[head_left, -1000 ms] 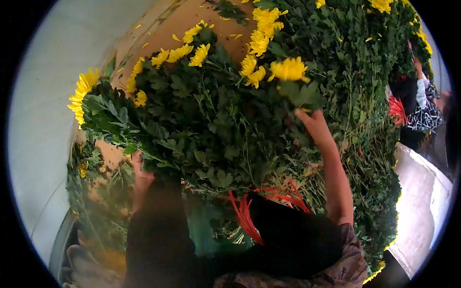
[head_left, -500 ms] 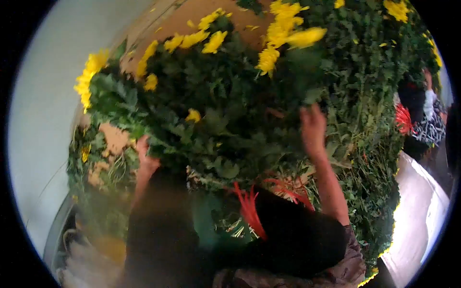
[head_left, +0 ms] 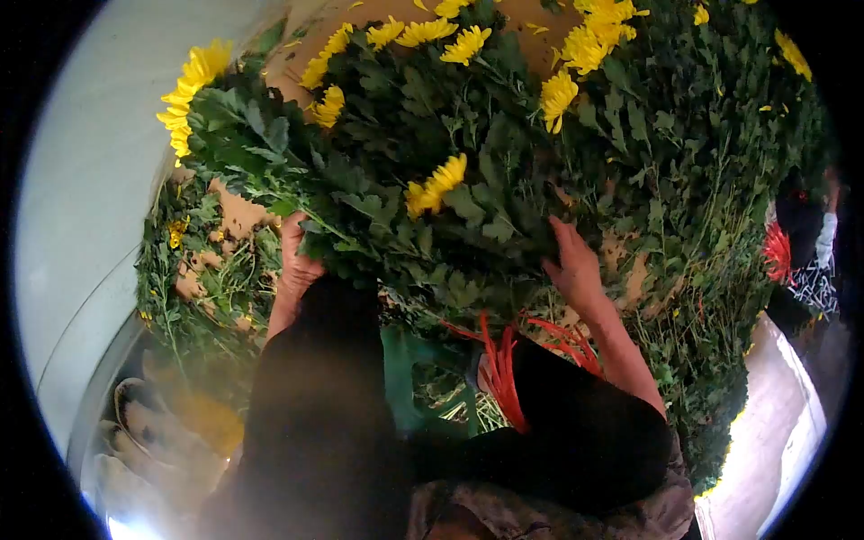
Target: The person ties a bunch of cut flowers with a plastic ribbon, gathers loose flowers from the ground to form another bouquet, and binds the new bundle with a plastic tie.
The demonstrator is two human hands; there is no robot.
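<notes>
My left hand (head_left: 299, 256) is closed around the lower stems of a bunch of yellow chrysanthemums (head_left: 256, 148), its blooms pointing to the upper left. Its fingers are partly covered by leaves. On the right, my right hand (head_left: 576, 265) has its thumb and fingers apart, at the edge of dark green foliage; no stem shows clearly in it. Between the hands, yellow blooms (head_left: 436, 186) lie over leafy stems. Further chrysanthemum heads (head_left: 423, 33) line the far side of the pile.
Leafy cut stems (head_left: 693, 198) cover the right side. Red ties (head_left: 506, 369) hang by my dark-clothed knee. A pale wall (head_left: 81, 180) stands at left; a white sheet (head_left: 765, 423) lies at lower right. Another person's sleeve (head_left: 825, 238) shows at far right.
My right hand has come down and inward relative to the pile. The blurred bloom above it is gone from there, and more yellow blooms show mid-pile. My left hand keeps its grip; the view shifted.
</notes>
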